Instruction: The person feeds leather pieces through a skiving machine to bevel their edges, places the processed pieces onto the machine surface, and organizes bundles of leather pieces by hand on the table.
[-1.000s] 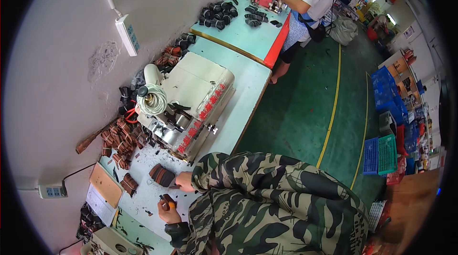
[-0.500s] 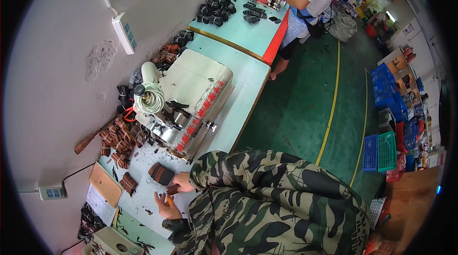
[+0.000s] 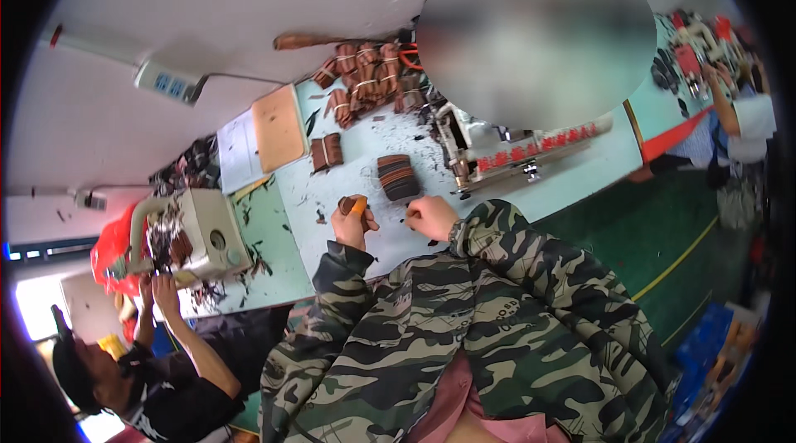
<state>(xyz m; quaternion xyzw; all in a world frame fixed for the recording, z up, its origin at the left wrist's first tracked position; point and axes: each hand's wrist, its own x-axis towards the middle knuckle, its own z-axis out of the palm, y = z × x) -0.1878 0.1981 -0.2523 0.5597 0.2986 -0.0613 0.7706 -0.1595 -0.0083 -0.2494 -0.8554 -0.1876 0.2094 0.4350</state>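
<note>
My left hand (image 3: 352, 223), with an orange cover on one finger, is closed around a small brown strip (image 3: 345, 204) that shows at its fingertips. To its right, my right hand (image 3: 433, 217) is closed in a pinch; what it holds, if anything, I cannot make out. Just beyond the hands a stack of brown and black strips (image 3: 398, 178) lies on the white tabletop (image 3: 332, 186). Farther left sits a smaller brown bundle (image 3: 327, 152) with a tie around it.
Several tied brown bundles (image 3: 365, 82) are heaped near the wall. A machine (image 3: 531, 149) stands at right, partly under a blurred patch. Papers and a tan board (image 3: 279, 130) lie left. Co-workers sit at another machine (image 3: 207, 236) on the left and stand far right (image 3: 750, 124).
My view has swung left, bringing the left co-worker into sight. My left hand, earlier with fingers spread, is now closed on a brown strip. The hands have drawn apart.
</note>
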